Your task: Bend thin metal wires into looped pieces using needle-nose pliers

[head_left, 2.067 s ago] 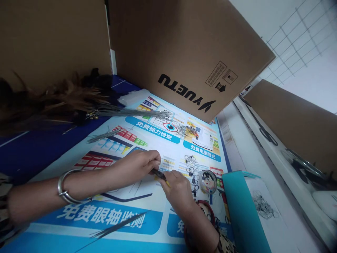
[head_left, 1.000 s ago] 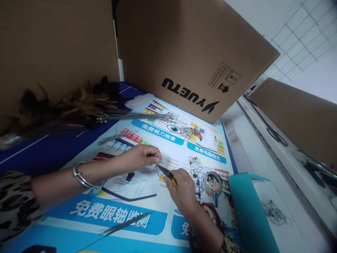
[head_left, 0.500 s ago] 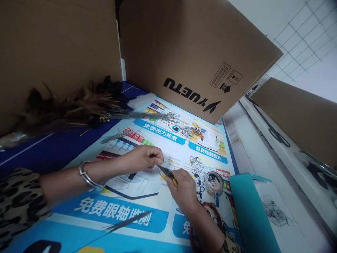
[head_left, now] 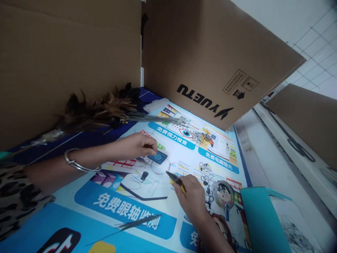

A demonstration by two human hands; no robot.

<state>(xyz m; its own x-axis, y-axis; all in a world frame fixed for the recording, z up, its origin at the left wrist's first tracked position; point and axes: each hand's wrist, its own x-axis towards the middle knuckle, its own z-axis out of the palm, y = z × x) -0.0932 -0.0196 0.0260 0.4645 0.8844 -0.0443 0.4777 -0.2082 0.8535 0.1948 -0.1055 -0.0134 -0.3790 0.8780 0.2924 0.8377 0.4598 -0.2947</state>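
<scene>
Yellow-handled pliers (head_left: 177,181) sit in the right hand (head_left: 195,198), whose fingers (head_left: 189,186) are closed firmly round the grips. The dark pointed nose juts out toward the far left corner of the surface, its tip just above a printed poster (head_left: 86,225). Just beyond that tip lies a thin wire loop (head_left: 160,167), flat on the poster near the middle of the surface, between the two hands.

On the far side of the loop is the left hand (head_left: 137,144), with its thumb and fingers (head_left: 152,144) pinched together. Whether a strand of wire is caught between them is too fine to tell. A silver bangle (head_left: 76,163) circles that wrist, and a leopard-print sleeve (head_left: 18,200) covers the arm at the left edge.

Right of the right hand lie a scatter of small metal rings (head_left: 206,181) and a round tin (head_left: 224,194) with a cartoon face. A teal card (head_left: 263,221) stands toward the near right corner. A single dark feather (head_left: 139,222) lies on the poster by the near edge. Along the far left edge rests a bundle of brown feathers (head_left: 97,110), its grey wire stems (head_left: 160,120) pointing right. Behind them, cardboard boxes (head_left: 210,52) wall off the far edge.
</scene>
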